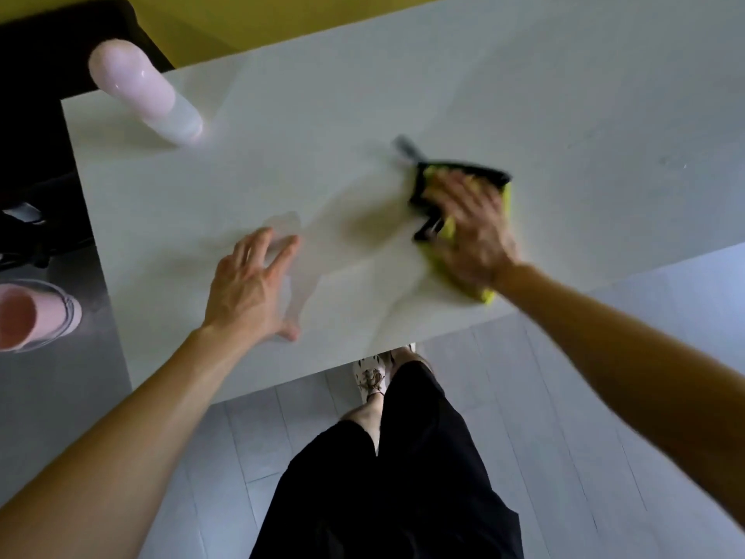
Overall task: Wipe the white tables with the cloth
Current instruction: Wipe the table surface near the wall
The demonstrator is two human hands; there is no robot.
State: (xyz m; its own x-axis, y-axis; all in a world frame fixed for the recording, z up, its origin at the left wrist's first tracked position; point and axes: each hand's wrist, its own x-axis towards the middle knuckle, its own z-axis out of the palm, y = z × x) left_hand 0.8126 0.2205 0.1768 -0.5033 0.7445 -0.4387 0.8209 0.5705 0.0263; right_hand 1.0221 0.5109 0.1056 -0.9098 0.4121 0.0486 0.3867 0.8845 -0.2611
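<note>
A white table point(403, 94) fills the upper half of the head view. My right hand point(471, 227) presses flat on a yellow cloth with a black edge point(459, 171) near the table's front right edge; hand and cloth are motion-blurred. My left hand point(250, 284) rests on the tabletop near the front edge, fingers spread, holding nothing. A faint wet streak shows on the surface between the two hands.
A pale pink and white rounded bottle-like object point(145, 94) stands at the table's far left corner. A pink cup point(32, 316) sits on a lower grey surface at left. A dark chair point(40, 115) is behind the left end. My legs stand on the grey plank floor point(564, 397).
</note>
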